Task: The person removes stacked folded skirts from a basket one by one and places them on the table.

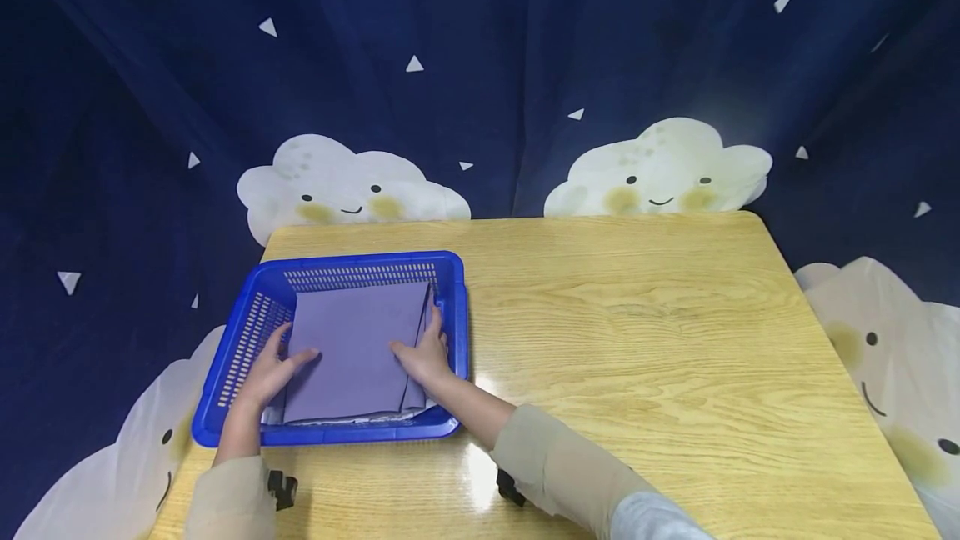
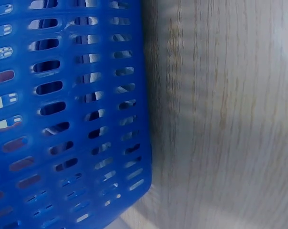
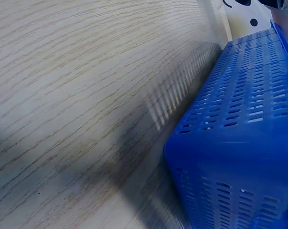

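A flat purple folded sheet (image 1: 352,348) lies inside the blue plastic basket (image 1: 330,433) in the head view; its material I cannot tell. At its left edge is my left hand (image 1: 264,373), the thumb resting on top and the fingers spread along the side. My right hand (image 1: 426,361) touches the right edge, its thumb over the top and its fingers straight along the fold near the basket wall. Some fingertips are hidden. White material shows beneath the purple sheet at the front. In the wrist views, only the basket's slotted outer walls (image 2: 70,90) (image 3: 230,148) appear.
The basket stands at the left of a light wooden table (image 1: 637,340). Behind and around the table hangs a dark blue curtain (image 1: 487,40) with white clouds. Black wrist devices (image 1: 282,490) show below the forearms.
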{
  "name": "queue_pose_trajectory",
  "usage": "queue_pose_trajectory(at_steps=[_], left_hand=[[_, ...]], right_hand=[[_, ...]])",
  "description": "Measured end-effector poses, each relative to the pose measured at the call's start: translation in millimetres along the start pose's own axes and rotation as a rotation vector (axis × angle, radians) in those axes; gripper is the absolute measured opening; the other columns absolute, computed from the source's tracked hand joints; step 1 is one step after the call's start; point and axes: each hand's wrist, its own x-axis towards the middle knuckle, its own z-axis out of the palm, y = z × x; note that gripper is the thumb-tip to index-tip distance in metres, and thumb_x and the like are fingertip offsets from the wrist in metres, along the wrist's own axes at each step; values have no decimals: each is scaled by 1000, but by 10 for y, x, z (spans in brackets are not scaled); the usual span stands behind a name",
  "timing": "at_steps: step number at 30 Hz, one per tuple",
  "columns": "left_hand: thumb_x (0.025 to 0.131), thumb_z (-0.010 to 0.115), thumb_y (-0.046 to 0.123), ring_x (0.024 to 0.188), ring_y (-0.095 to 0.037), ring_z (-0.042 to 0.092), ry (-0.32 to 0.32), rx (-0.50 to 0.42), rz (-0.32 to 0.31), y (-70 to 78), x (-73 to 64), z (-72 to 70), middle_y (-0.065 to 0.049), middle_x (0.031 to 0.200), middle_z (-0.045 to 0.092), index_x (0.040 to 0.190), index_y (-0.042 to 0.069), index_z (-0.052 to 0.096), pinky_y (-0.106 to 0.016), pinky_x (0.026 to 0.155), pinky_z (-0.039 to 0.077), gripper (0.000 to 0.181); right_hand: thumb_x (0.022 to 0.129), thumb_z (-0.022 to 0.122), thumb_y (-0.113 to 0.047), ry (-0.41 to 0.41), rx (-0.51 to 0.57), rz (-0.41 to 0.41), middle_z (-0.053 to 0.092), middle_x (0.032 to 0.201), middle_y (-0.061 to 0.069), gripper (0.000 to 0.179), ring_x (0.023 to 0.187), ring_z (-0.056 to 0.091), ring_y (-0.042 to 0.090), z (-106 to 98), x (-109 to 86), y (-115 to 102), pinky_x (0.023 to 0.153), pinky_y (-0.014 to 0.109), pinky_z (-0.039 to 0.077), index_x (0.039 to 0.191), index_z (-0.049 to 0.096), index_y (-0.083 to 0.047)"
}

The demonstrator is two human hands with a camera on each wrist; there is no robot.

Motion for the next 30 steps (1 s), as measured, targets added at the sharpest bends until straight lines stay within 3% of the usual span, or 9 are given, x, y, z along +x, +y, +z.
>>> queue_pose_trajectory(at_steps=[7,13,21,30], left_hand=[[88,55,34,129,-51,17,31,8,-8,0,3,6,-35,144,10,145,1,7,-59,102,23,82],[89,56,29,128,-50,21,79,-1,2,-12,-1,14,-35,142,16,144,0,14,-58,101,26,76],[89,56,25,127,-51,22,71,-32,1,-1,-4,-3,-35,142,16,144,-1,15,-60,100,26,74],[89,56,21,128,-48,23,28,-156,-10,28,-56,-11,-31,146,11,146,3,11,-59,101,25,74]], right_hand=[[72,70,-14,4,-31,1,26,140,31,89,127,22,50,12,8,-10,102,58,23,143,17,-3],[74,69,-10,2,8,14,22,141,32,87,127,26,48,25,39,1,102,54,27,143,16,0],[73,66,-4,-28,36,21,24,141,31,87,128,28,44,23,65,22,104,50,27,142,14,3],[68,65,6,-34,52,-12,33,137,32,87,125,34,42,38,82,44,103,48,31,142,18,4]])
